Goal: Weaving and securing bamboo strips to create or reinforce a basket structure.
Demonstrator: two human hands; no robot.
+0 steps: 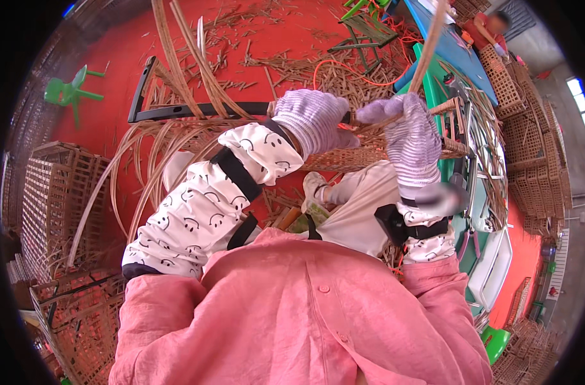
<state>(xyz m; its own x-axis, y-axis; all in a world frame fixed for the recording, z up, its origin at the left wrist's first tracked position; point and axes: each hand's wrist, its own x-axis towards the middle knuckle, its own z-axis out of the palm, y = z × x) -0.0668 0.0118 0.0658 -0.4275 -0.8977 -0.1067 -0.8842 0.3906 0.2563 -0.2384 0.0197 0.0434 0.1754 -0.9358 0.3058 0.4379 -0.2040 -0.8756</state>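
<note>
Left hand (313, 119) clamped on the black frame bar (196, 111), right hand (411, 131) closed on a cane strip (428, 48); weave partly built, loose strands (177, 58) left unwoven.

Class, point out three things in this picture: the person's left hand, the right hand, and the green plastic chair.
Left hand (313, 119), head view, back of the glove.
Right hand (409, 131), head view, back of the glove.
Green chair (71, 93), head view, its seat.

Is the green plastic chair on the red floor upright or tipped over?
Tipped over: the green chair lies on its side on the red floor, legs pointing sideways.
</note>
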